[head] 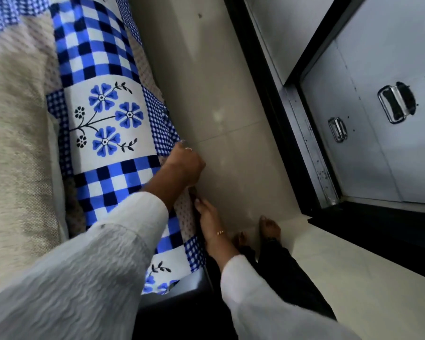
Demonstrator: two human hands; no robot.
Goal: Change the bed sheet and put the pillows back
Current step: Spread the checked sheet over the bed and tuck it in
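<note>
A blue and white checked bed sheet point(103, 114) with blue flower panels hangs over the side of the bed. Beside it on the left lies beige textured bedding point(12, 143). My left hand point(184, 165) grips the sheet's hanging edge, fingers curled into the cloth. Lower down, my right hand point(209, 217) reaches to the sheet's edge by the bed's side; its fingertips touch the cloth and are partly hidden behind it. Both arms wear white sleeves. No pillow is in view.
A narrow strip of pale tiled floor point(219, 106) runs between the bed and a black-framed metal cabinet point(378, 133) with chrome handles on the right. My bare feet point(268, 229) stand on the floor close to the bed's dark base point(182, 298).
</note>
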